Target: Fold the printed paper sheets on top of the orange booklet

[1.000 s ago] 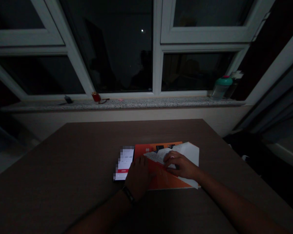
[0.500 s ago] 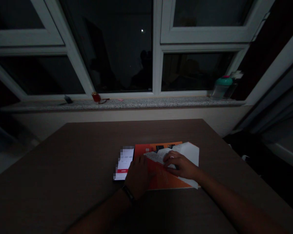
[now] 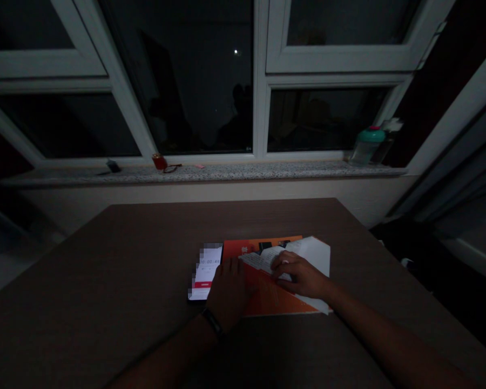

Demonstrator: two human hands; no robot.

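Observation:
An orange and red booklet (image 3: 275,297) lies on the brown table, with a white printed sheet (image 3: 311,254) folded at an angle over its right part. My left hand (image 3: 230,292), with a dark band at the wrist, rests flat on the booklet's left side, fingers pointing away from me. My right hand (image 3: 297,274) lies on the white sheet with its fingers curled; whether they pinch the paper is too dark to tell. Just left of my left hand is a phone (image 3: 207,273) with a lit white screen, partly blurred out.
Beyond the table (image 3: 166,227), a speckled windowsill (image 3: 235,172) holds a small red jar (image 3: 159,161), a small dark bottle (image 3: 113,166) and a teal-lidded clear bottle (image 3: 366,146). Dark windows rise behind it. A grey curtain hangs at the right.

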